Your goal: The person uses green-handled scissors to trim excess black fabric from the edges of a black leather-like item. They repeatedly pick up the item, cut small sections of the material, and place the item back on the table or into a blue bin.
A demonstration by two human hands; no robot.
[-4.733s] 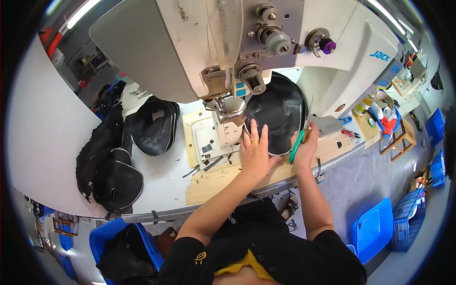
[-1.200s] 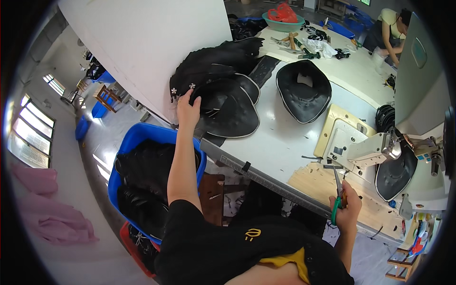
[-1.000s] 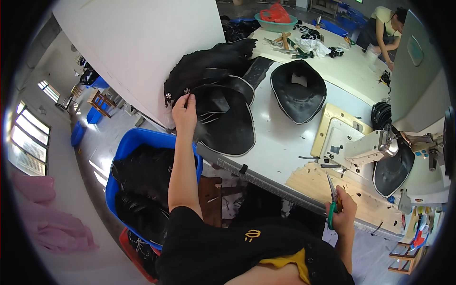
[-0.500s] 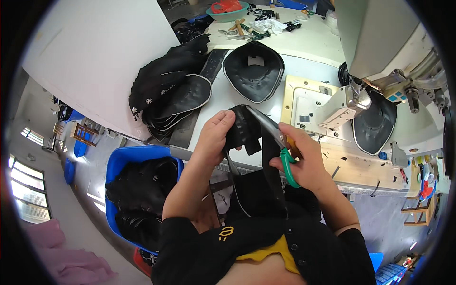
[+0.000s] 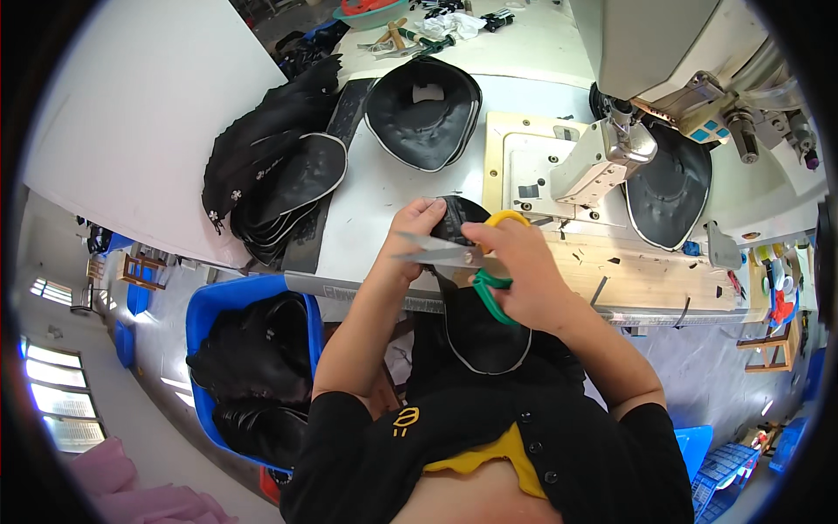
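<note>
My left hand [image 5: 408, 237] pinches the upper end of a black leather piece [image 5: 485, 336], whose lower part hangs in front of my body with a pale curved edge. In my right hand [image 5: 529, 278] is a pair of scissors [image 5: 454, 255] with one yellow and one green handle loop. Their blades are spread and point left, in front of the held end of the leather and close to my left fingers. Whether a blade touches the leather I cannot tell.
A sewing machine [image 5: 602, 166] stands on the right, with a black leather shape [image 5: 668, 188] behind its arm. Stacked black shapes [image 5: 428, 109] lie on the table; more are piled [image 5: 288, 179] at left. A blue bin [image 5: 199, 349] holds black pieces. Hand tools [image 5: 403, 42] lie farther back.
The scissors have swung from pointing up and left along the leather to pointing left, and their blades are spread wider. The table items sit further left and higher in view.
</note>
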